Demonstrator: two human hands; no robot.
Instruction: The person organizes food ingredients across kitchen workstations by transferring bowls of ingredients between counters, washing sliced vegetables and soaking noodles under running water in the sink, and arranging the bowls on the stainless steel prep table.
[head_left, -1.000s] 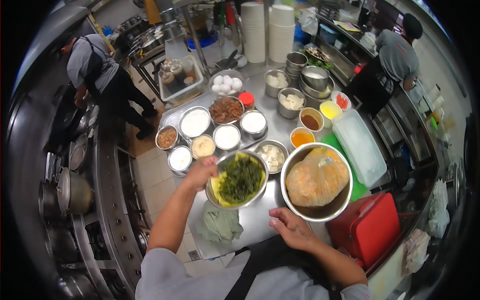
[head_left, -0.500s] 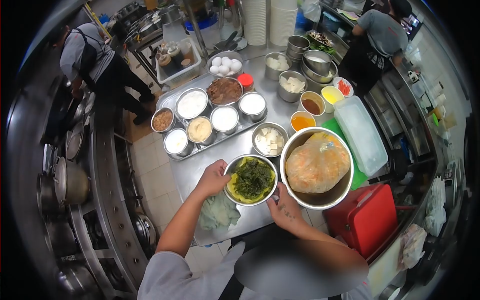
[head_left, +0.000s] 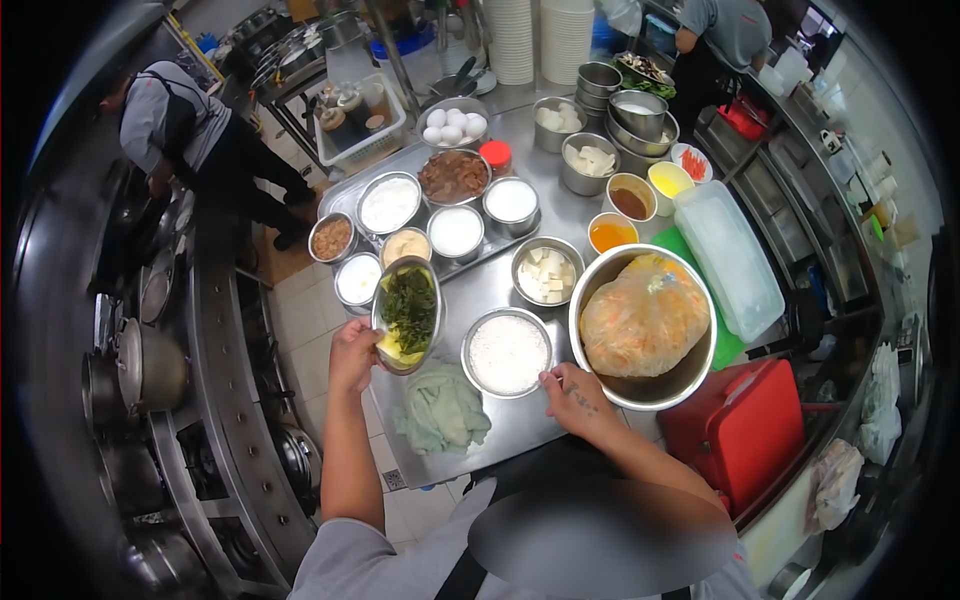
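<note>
My left hand [head_left: 352, 355] grips the rim of a metal bowl of chopped dark greens with yellow pieces [head_left: 408, 310]. That bowl is lifted and tilted, in front of the tray. My right hand [head_left: 578, 398] pinches the near right rim of a metal bowl of white, grainy food [head_left: 507, 352], which sits level on the steel table. Beyond it stands a bowl of white cubes [head_left: 546, 272]. Right beside my right hand is a large metal pot [head_left: 655, 398] holding a tied plastic bag of orange-white food [head_left: 640, 318]. Below my left hand's bowl lies a crumpled green cloth [head_left: 440, 408].
A metal tray [head_left: 478, 268] bears several bowls of white powder and brown food. Eggs [head_left: 455, 126], paper cups of sauce [head_left: 612, 234], a clear plastic box [head_left: 730, 262] and a red box [head_left: 738, 425] surround the work area. Two people work at the far left and far right.
My left hand has moved left with the bowl of greens and tilted it, uncovering the bowl of white food. My right hand stays near the same spot. The person at right has shifted farther off.
</note>
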